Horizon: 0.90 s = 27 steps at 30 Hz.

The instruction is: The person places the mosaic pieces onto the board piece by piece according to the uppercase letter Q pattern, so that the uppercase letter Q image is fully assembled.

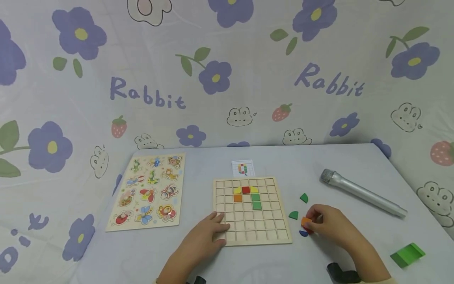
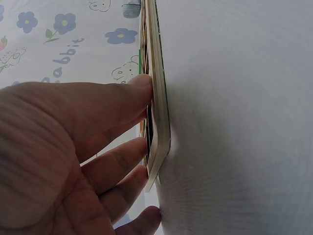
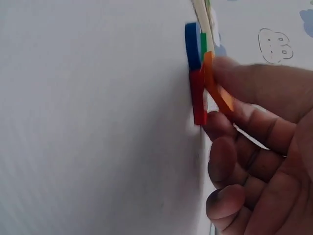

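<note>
A wooden grid board [image 1: 235,227] lies mid-table, with yellow, red, orange and green pieces in its upper cells. My left hand [image 1: 207,232] rests on the board's lower left corner, thumb and fingers spread over the edge. To the right of the board, my right hand [image 1: 330,223] pinches an orange square tile [image 3: 215,83] between thumb and fingers. Right beneath that tile is a red tile [image 3: 197,98], mostly hidden in the head view. A blue rounded piece [image 1: 303,233] lies beside it. Two green quarter-round pieces [image 1: 304,198] lie farther back, close to the right hand.
A small pattern card [image 1: 243,168] lies behind the board. An insect puzzle board [image 1: 159,201] is on the left. On the right are a silver microphone [image 1: 365,193] and a green open block [image 1: 408,255]. A patterned cloth [image 1: 255,98] hangs behind the table.
</note>
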Tool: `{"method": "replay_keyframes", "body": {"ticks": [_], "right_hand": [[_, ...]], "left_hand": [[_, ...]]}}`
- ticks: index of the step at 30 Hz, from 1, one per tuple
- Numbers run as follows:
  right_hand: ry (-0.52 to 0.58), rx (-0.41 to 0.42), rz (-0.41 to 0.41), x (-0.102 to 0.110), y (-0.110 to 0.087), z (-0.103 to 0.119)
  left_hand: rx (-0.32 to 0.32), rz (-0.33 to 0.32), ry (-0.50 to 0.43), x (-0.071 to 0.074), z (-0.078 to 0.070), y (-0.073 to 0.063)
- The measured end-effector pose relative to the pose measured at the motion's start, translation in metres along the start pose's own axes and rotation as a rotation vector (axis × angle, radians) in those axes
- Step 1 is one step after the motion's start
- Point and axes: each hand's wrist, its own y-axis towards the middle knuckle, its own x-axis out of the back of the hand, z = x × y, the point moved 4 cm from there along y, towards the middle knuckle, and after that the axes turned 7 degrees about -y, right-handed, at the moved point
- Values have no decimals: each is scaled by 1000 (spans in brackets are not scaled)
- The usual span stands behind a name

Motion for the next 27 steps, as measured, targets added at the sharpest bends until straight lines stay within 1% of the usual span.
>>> {"method": "replay_keyframes", "body": {"ticks": [3,5,7,10,15,19,23,27], "right_hand": [[25,6,-21,1,-2,8],[25,36,-55,4,-2,17],[28,65,-86,6,-1,30],[36,107,-104,4,6,57],[44,196,-97,-17,34,108],[48,257,-70,-39,56,138],[38,280,-50,-57,71,152],[26,277,-35,-66,76,156]], "left_hand": [[0,0,1,0,-1,0],[1,-1,0,0,-1,0],[3,-2,2,1,-2,0],[5,-2,4,1,-2,0],[-1,-4,0,1,0,0],[-16,-4,-1,1,2,1],[-25,-5,13,-1,4,2],[-24,-9,21,-1,5,2]]}}
